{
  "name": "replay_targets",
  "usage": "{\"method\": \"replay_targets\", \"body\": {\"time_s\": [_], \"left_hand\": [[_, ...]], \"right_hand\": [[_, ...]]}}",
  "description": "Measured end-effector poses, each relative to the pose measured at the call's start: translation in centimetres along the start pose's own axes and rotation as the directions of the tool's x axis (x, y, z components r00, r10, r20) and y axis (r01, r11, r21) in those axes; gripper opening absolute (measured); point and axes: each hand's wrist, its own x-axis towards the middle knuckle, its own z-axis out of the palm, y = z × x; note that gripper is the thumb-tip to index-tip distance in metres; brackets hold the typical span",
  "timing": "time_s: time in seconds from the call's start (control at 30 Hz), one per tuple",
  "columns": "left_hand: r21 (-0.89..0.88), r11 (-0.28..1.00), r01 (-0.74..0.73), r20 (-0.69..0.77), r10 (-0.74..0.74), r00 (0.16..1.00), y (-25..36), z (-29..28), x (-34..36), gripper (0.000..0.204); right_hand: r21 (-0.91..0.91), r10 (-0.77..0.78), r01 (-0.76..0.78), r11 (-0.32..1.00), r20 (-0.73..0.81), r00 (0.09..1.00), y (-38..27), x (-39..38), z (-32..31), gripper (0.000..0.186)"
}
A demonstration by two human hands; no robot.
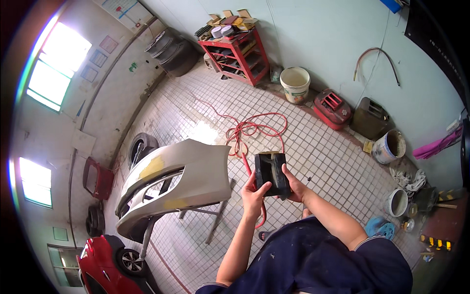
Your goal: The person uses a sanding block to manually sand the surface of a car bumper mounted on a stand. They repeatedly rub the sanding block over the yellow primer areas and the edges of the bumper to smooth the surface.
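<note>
A black rectangular block (271, 171) with a tan strip along its top is held upright in front of me, gripped from both sides. My left hand (254, 192) has its thumb across the lower left of it, and my right hand (294, 186) has its thumb on the right side. A red hose (262, 215) runs behind the block and my left hand; whether the fingers touch it is unclear. Just left of my hands, a light-coloured car bumper (200, 171) with yellowish filler patches rests on a metal stand (220, 210).
Coiled hose (254, 125) lies on the tiled floor (176, 103). Along the walls stand a red shelf (249, 63), buckets (294, 88), red (332, 108) and dark (369, 117) jerrycans, rags (409, 179) and several tyres (142, 142). A red car (105, 267) stands at lower left.
</note>
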Motion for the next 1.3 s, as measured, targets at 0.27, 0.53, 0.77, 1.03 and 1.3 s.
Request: {"method": "replay_targets", "body": {"time_s": [0.27,0.53,0.77,1.03,1.3], "left_hand": [[-0.053,0.997,0.057,0.034,-0.055,0.998,1.8,6.6,4.7,0.033],[-0.339,0.941,-0.011,-0.042,-0.004,0.999,2.6,1.7,11.1,0.028],[-0.294,0.935,0.199,0.285,-0.113,0.952,3.3,-3.2,16.7,0.037],[-0.423,0.876,0.233,0.269,-0.124,0.955,4.5,-0.8,27.1,0.043],[-0.253,0.964,0.084,-0.126,-0.119,0.985,3.9,0.8,34.7,0.034]], "right_hand": [[0.252,0.038,-0.061,0.966,0.095,0.995,-8.4,-1.0,0.0,0.082],[0.245,0.024,-0.063,0.967,0.160,0.987,-14.9,4.1,-2.7,0.069],[0.027,0.082,-0.087,0.996,0.153,0.985,-22.4,11.1,-0.2,0.067],[-0.145,-0.148,0.140,0.979,-0.048,0.988,-27.6,22.1,2.2,0.058],[-0.031,-0.225,0.228,0.973,0.083,0.971,-30.7,29.2,4.3,0.066]]}}
